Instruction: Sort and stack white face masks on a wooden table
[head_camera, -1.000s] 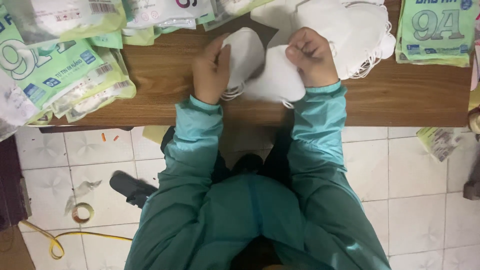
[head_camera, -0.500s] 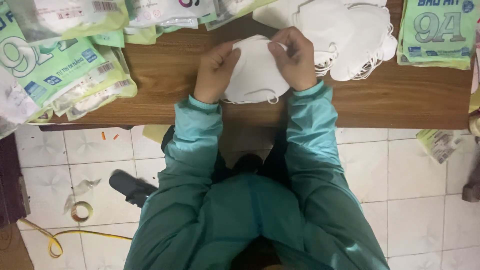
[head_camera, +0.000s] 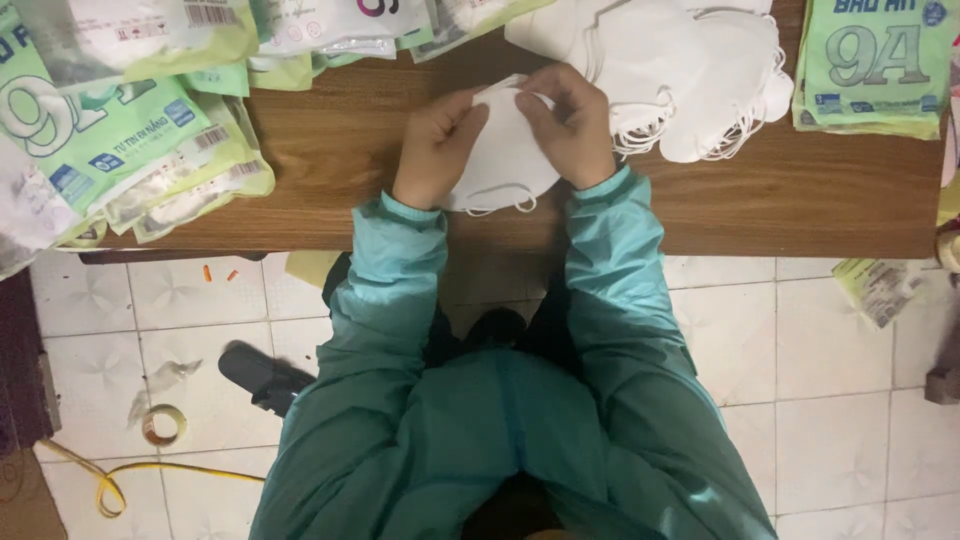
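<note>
A white folded face mask (head_camera: 503, 160) lies between both hands over the wooden table (head_camera: 340, 150). My left hand (head_camera: 437, 145) grips its left side with fingers closed on the edge. My right hand (head_camera: 572, 125) pinches its top right edge. Its ear loops hang below toward the table's front edge. Both arms wear teal sleeves. A heap of loose white masks (head_camera: 690, 75) lies just right of my right hand.
Green-and-clear mask packets are piled at the left (head_camera: 110, 140), along the back (head_camera: 330, 25) and at the far right (head_camera: 875, 65). On the tiled floor below lie a tape roll (head_camera: 163, 425), a yellow strap (head_camera: 130, 480), a dark sandal (head_camera: 262, 375) and a packet (head_camera: 880, 290).
The hands have drawn closer together over the mask, with the fingertips now meeting at its top edge; the mask has shifted slightly left, away from the heap.
</note>
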